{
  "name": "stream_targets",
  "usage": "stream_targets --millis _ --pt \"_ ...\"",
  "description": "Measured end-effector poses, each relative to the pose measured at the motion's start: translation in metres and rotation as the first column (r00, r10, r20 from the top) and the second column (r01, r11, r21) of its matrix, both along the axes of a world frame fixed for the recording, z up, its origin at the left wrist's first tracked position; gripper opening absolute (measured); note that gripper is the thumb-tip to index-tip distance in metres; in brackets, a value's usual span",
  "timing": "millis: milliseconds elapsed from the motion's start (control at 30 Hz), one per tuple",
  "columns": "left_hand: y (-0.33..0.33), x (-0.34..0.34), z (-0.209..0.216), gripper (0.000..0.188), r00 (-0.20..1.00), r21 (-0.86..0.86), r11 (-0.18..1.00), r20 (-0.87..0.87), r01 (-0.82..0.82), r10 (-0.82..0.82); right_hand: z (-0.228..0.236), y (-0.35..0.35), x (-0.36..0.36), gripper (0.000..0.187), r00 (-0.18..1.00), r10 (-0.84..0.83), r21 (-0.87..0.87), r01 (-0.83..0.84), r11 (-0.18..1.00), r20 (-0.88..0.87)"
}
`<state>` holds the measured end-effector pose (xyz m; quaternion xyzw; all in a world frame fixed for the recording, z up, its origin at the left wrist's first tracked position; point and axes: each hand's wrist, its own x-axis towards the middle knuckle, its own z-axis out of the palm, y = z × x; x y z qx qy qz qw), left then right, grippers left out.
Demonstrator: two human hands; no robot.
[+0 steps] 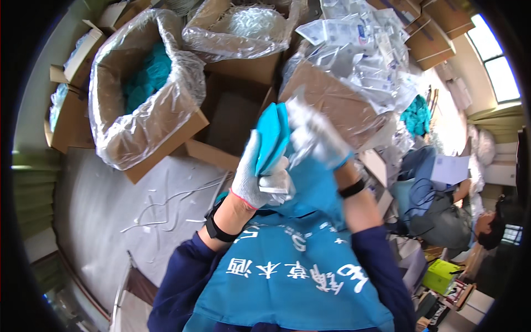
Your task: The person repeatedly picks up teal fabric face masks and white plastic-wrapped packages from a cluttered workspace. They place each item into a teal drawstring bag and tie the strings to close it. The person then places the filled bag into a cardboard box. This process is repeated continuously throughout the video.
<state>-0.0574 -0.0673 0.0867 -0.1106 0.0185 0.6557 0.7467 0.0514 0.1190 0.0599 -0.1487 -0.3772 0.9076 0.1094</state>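
Observation:
My left hand [250,180], in a white knit glove with a red cuff edge, is closed round a small stack of flat teal pieces [271,138]. They stand upright out of the grip; I cannot make out their exact kind. My right hand [321,138], also gloved in white, is smeared by motion just right of the stack. Whether its fingers hold anything is not clear. Both hands are raised in front of the teal apron [260,301] on my body.
Ahead left, a plastic-lined carton [119,124] holds teal pieces [146,83]. Beside it stands an open brown carton [207,149]. Clear printed bags [359,66] heap over a box ahead right. A co-worker [442,221] sits at the right. White strips [166,207] litter the grey floor.

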Motion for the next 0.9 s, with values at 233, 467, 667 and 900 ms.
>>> stream_targets --millis 233,467,667,900 --pt "0.012 0.039 -0.054 0.048 0.910 0.047 0.940 0.239 0.337 -0.338 -0.011 -0.047 0.042 0.029 0.982 -0.155 0.036 0.152 0.988 0.103" --pt "0.014 0.016 -0.061 0.079 0.574 -0.090 0.984 -0.819 -0.154 0.015 0.018 -0.029 0.058 0.015 0.814 -0.456 0.319 0.352 0.880 0.360" --pt "0.056 0.019 -0.048 0.036 0.236 -0.029 0.754 -0.957 -0.656 0.169 -0.003 -0.042 0.050 0.027 0.806 -0.495 0.359 0.379 0.853 0.326" --pt "0.075 0.019 -0.062 0.029 0.155 -0.013 0.547 -0.964 -0.837 0.214 -0.018 -0.067 0.052 0.028 0.896 -0.392 0.220 0.347 0.912 0.210"
